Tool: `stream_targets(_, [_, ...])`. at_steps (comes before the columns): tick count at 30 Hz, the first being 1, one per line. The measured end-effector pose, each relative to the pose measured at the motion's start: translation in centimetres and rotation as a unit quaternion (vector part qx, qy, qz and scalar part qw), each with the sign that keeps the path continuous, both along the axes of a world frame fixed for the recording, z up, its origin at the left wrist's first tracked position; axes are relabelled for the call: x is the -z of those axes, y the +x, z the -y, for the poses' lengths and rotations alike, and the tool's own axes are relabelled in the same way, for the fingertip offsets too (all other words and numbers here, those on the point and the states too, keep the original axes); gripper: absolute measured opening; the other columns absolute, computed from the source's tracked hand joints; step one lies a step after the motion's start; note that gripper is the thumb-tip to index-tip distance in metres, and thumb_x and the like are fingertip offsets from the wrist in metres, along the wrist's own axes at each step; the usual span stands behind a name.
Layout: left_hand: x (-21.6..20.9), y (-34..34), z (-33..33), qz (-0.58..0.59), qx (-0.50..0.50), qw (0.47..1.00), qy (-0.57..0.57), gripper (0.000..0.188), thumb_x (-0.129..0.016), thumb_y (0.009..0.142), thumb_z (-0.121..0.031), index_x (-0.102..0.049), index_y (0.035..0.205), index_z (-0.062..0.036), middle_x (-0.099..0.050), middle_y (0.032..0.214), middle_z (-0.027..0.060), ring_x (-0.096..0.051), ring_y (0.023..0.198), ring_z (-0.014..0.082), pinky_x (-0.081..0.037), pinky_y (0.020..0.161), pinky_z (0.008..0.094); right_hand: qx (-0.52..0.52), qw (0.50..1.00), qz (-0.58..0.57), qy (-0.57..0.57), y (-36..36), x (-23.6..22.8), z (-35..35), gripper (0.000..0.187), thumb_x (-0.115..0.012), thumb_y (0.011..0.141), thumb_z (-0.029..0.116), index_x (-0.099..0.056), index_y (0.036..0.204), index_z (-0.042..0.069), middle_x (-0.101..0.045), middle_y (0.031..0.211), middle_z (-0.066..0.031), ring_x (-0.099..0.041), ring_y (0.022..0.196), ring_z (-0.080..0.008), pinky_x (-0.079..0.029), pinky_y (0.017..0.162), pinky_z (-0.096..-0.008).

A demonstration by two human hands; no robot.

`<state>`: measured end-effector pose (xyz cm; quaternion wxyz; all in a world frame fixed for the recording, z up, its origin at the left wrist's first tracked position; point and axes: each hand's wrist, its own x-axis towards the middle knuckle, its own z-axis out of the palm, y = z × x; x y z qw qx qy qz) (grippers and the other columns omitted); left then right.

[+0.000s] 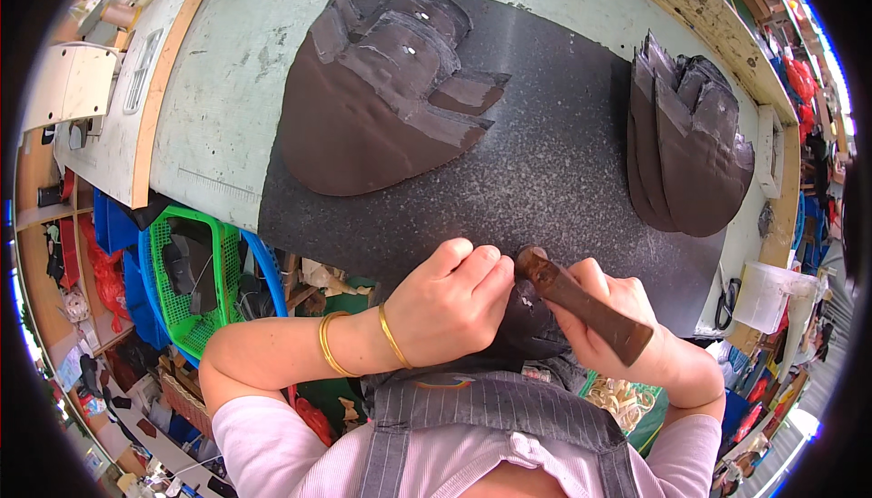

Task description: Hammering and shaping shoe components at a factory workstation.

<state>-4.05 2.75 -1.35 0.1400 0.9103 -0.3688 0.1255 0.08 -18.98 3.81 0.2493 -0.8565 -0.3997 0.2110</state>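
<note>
My right hand [604,312] is wrapped round a hammer, whose rusty brown head [586,305] slants across in front of the fingers. Its handle is mostly hidden by the hand. Close on its left, my left hand [459,303] is curled closed at the near edge of a black board [545,171]. What its fingers hold cannot be made out. Between the two hands, below the hammer head, shows a dark, shiny crumpled piece [525,321]. A spread stack of dark brown leather shoe parts [363,121] lies at the far left of the board, and another stack [686,148] at the right.
The board lies on a pale, scuffed worktable [218,134] with a wooden rim [777,125]. Left of the table stands a green plastic basket [218,262] with dark pieces inside. Black-handled scissors [727,303] and a clear plastic container [763,298] are at the right.
</note>
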Motion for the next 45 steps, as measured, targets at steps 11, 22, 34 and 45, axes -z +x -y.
stream_targets(11, [1.4,-0.9,-1.5,-0.028,-0.033,0.992,-0.122,0.018,-0.069,0.074,-0.024,-0.067,0.089,-0.0132,-0.062,0.091,-0.0063,-0.054,0.082,0.012,-0.033,0.075,0.0375,0.011,0.999,0.027,0.036,0.6,-0.9,-1.9,0.043,-0.066,0.073,0.007,-0.058,0.116,0.006,-0.049,0.08,-0.008,-0.059,0.059,-0.0216,-0.044,0.043,-0.034])
stream_targets(22, [-1.9,1.6,3.5,-0.214,-0.002,0.972,-0.097,0.03,-0.077,0.067,-0.015,-0.063,0.091,-0.0047,-0.058,0.097,0.0091,-0.058,0.084,0.0261,-0.045,0.081,0.0367,0.274,0.938,-0.037,0.209,-1.3,2.3,8.1,0.022,-0.056,0.091,0.009,-0.057,0.112,0.002,-0.058,0.084,-0.0063,-0.06,0.07,-0.0166,-0.048,0.059,-0.0315])
stream_targets(34, [-2.1,21.2,13.8,0.016,0.016,0.976,-0.215,0.061,-0.075,0.074,-0.029,-0.051,0.124,-0.0021,-0.049,0.125,0.0185,-0.043,0.117,0.0364,-0.039,0.097,0.0419,0.569,0.56,-0.235,0.555,-4.8,6.4,16.1,0.018,-0.046,0.099,0.022,-0.045,0.088,0.007,-0.034,0.055,0.0024,-0.03,0.038,-0.0064,-0.024,0.035,-0.022])
stream_targets(45, [3.9,13.7,-8.6,0.083,-0.278,0.946,-0.145,0.038,-0.071,0.078,-0.017,-0.062,0.11,0.0001,-0.06,0.11,0.0167,-0.057,0.102,0.0343,-0.046,0.091,0.0402,0.26,0.904,-0.014,0.339,6.6,-1.1,0.1,0.016,-0.064,0.082,0.008,-0.061,0.096,0.003,-0.059,0.082,-0.011,-0.058,0.06,-0.0268,-0.048,0.06,-0.0347])
